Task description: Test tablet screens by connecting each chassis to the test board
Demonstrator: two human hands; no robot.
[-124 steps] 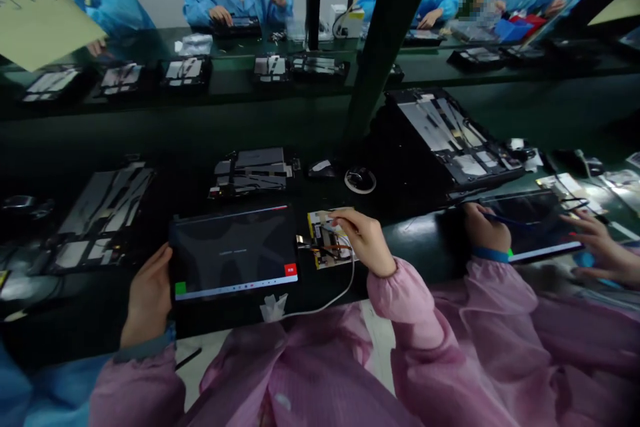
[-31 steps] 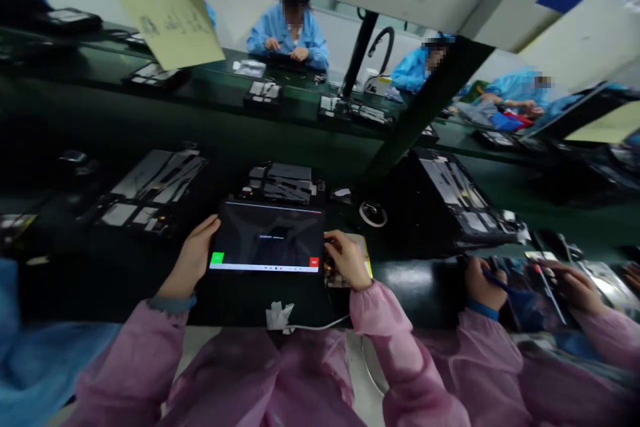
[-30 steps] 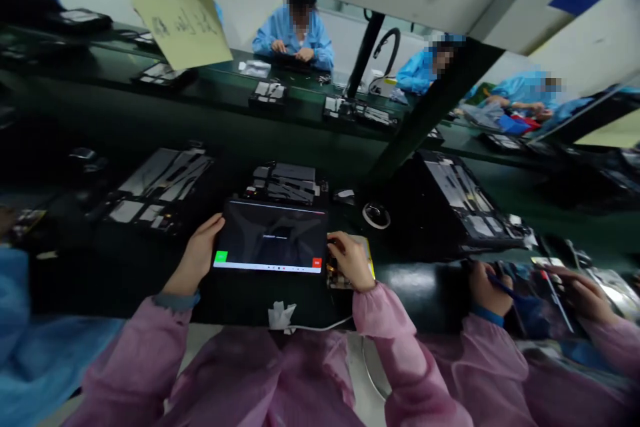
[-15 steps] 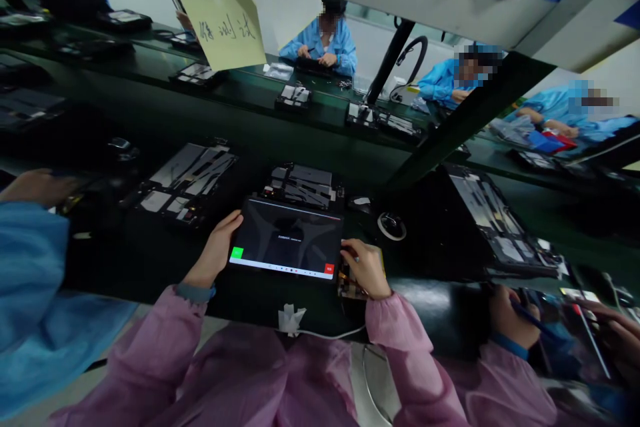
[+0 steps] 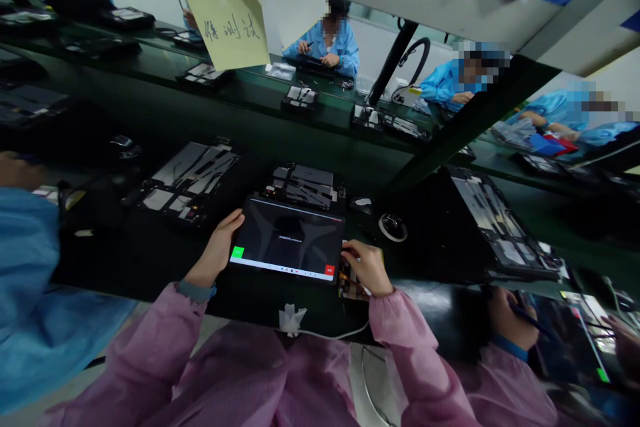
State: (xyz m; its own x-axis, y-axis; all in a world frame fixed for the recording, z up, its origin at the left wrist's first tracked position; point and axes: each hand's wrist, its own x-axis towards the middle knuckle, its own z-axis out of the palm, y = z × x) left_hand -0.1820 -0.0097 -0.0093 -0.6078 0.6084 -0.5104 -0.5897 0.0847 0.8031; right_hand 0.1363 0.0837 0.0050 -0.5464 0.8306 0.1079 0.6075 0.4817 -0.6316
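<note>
Both hands bore on the lit tablet [image 5: 287, 240]: my left hand [image 5: 215, 257] held its left edge in a light grasp, while my right hand [image 5: 367, 269] curled over the small circuit board [image 5: 351, 285] just beside the tablet's lower right corner, though I could not tell whether that hand gripped the board.

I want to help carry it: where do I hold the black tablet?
Hold the left edge of the tablet, coming from the near side, where the person's left hand rests. It lies flat and thin, so its edge is safer than the screen. Avoid the right end: a small circuit board sits there by the right hand.
</note>
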